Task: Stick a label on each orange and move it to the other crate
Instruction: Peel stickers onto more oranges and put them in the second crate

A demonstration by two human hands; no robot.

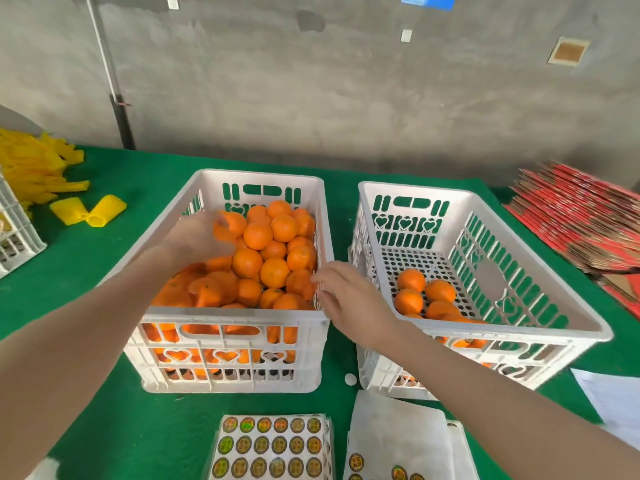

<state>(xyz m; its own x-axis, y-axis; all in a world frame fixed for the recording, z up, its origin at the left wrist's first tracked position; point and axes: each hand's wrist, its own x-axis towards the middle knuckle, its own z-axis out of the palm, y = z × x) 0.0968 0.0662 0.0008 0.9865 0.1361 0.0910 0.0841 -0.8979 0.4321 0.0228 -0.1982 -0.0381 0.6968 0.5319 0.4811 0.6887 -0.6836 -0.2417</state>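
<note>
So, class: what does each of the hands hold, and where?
Left hand lies over an orange, grip too blurred to confirm; right hand holds nothing visible.

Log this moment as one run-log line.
left hand: on orange in full crate, grip unclear | right hand: open, between crates | other crate: few oranges | label sheet: in front

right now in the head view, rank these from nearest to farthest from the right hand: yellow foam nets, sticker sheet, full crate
1. full crate, its right wall at the fingertips of the right hand
2. sticker sheet, at the near edge, below the hand
3. yellow foam nets, far left
</note>
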